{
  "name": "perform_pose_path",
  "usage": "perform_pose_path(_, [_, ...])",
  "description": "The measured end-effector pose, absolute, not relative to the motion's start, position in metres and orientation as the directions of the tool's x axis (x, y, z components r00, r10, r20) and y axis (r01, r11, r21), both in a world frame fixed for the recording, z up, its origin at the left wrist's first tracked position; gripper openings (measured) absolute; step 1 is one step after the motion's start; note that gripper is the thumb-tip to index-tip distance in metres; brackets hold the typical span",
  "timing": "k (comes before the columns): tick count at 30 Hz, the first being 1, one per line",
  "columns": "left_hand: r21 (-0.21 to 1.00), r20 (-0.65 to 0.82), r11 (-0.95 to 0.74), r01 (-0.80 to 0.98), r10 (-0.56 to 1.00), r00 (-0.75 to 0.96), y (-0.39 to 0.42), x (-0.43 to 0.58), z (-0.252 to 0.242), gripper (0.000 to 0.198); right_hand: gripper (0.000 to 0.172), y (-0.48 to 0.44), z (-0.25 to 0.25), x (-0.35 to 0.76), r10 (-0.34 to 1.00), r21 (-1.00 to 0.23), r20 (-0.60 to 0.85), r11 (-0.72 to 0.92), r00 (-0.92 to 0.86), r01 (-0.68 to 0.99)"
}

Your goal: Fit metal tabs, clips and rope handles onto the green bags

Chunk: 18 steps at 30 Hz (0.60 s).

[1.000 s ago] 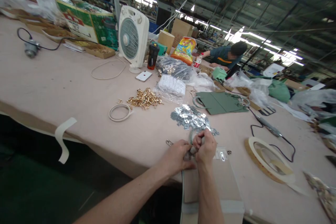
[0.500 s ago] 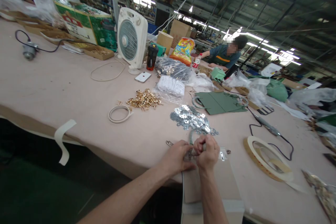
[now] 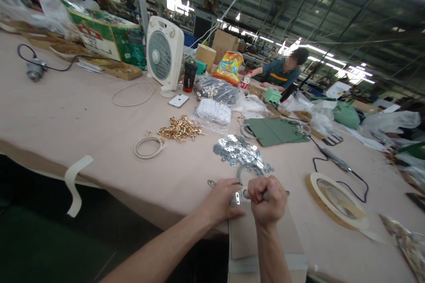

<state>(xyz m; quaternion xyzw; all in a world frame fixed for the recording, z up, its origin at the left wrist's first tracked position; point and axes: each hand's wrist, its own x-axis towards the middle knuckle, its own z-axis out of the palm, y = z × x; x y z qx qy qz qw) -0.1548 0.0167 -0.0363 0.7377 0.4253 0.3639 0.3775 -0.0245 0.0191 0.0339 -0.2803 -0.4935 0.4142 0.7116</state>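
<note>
My left hand [image 3: 222, 201] lies on the beige panel [image 3: 244, 234] at the table's front edge, thumb and fingers apart around a small slotted metal plate [image 3: 237, 198]. Just right of it, my right hand [image 3: 268, 199] is closed in a fist around a tool with a rounded, pale end [image 3: 246, 193]; the fingers hide most of it, so its kind is unclear. Beyond both hands spreads a heap of silver metal plates [image 3: 242, 152]. A small metal buckle [image 3: 211, 183] lies left of my left fingers, and part of another small metal piece [image 3: 287, 193] shows beside my right fist.
Gold-coloured fittings [image 3: 181, 129] and a tape ring [image 3: 148, 147] lie to the left. Behind stand a fan [image 3: 164, 53] and a tumbler [image 3: 190, 75], near a phone [image 3: 178, 100]. Green panels [image 3: 277, 132], a tape roll [image 3: 337, 201] and a corded tool [image 3: 335, 159] occupy the right. A co-worker [image 3: 282, 70] leans over the far side.
My right fist has shifted slightly right and turned, away from my left fingers. The slotted plate between the hands now shows clearly. My left hand stays nearly in place.
</note>
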Motion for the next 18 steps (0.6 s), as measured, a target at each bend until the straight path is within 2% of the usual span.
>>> perform_pose_path(2, [0.868, 0.221, -0.36, 0.343, 0.897, 0.383, 0.017, -0.156, -0.034, 0.073, 0.035, 0.017, 0.037, -0.027, 0.823, -0.763, 0.523, 0.568, 0.223, -0.309])
perform_pose_path(3, [0.866, 0.235, -0.376, 0.328, 0.887, 0.397, 0.018, -0.156, -0.033, 0.066, 0.037, 0.018, 0.034, -0.029, 0.834, -0.787, 0.507, 0.55, 0.216, -0.279])
perform_pose_path(5, [0.864, 0.275, -0.412, 0.288, 0.867, 0.417, 0.02, -0.157, -0.028, 0.048, 0.042, 0.02, 0.02, -0.032, 0.899, -0.877, 0.408, 0.435, 0.161, -0.206])
perform_pose_path(7, [0.864, 0.299, -0.43, 0.261, 0.857, 0.42, 0.021, -0.158, -0.024, 0.039, 0.044, 0.021, 0.004, -0.034, 0.939, -0.926, 0.316, 0.336, 0.133, -0.173])
perform_pose_path(10, [0.869, 0.275, -0.409, 0.278, 0.867, 0.415, 0.021, -0.159, -0.023, 0.048, 0.044, 0.02, -0.008, -0.031, 0.946, -0.916, 0.289, 0.317, 0.144, -0.245])
perform_pose_path(12, [0.871, 0.245, -0.383, 0.306, 0.881, 0.405, 0.019, -0.159, -0.025, 0.063, 0.042, 0.018, -0.005, -0.023, 0.938, -0.89, 0.288, 0.336, 0.193, -0.307])
perform_pose_path(15, [0.864, 0.215, -0.36, 0.353, 0.896, 0.389, 0.016, -0.16, -0.029, 0.082, 0.039, 0.02, 0.01, 0.005, 0.886, -0.838, 0.275, 0.411, 0.374, -0.358])
perform_pose_path(18, [0.848, 0.206, -0.355, 0.394, 0.905, 0.372, 0.015, -0.159, -0.032, 0.081, 0.04, 0.032, 0.02, 0.053, 0.795, -0.856, 0.22, 0.435, 0.566, -0.279])
